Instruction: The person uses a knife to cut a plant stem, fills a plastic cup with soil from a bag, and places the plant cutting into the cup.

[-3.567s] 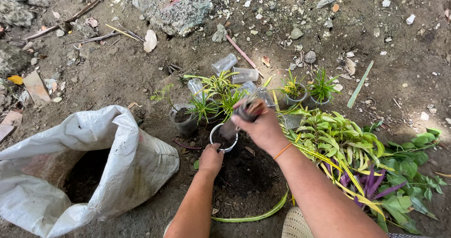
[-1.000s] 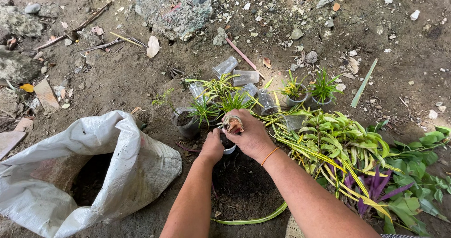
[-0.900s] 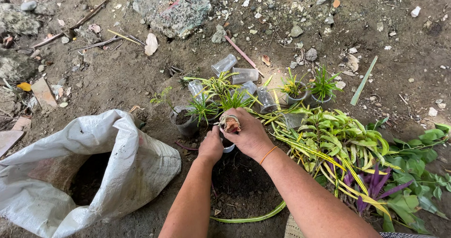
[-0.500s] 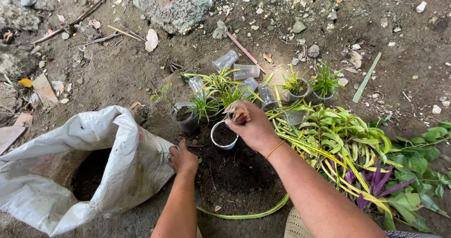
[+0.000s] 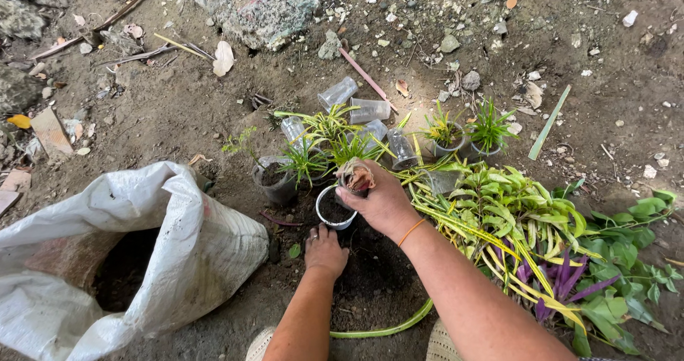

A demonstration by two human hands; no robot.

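Two bare hands work at the centre of the frame over a patch of dark loose soil (image 5: 370, 282). The right hand (image 5: 381, 200) is closed around a brownish clump of roots and soil (image 5: 356, 177), holding it over a small clear plastic cup with a white rim (image 5: 333, 210) that stands on the dark soil, partly filled with earth. The left hand (image 5: 325, 250) lies palm down on the soil just below that cup, fingers together and curled slightly, gripping nothing that can be seen. Just left of the cup stands another cup of soil (image 5: 274, 183) with a small green plant. Above, several empty clear plastic cups (image 5: 353, 104) lie on their sides, and two potted grassy seedlings (image 5: 467, 133) stand to the upper right. A heap of green, yellow-striped and purple leafy cuttings (image 5: 541, 240) spreads across the right. A white woven sack of soil (image 5: 178, 247) lies open at the lower left.
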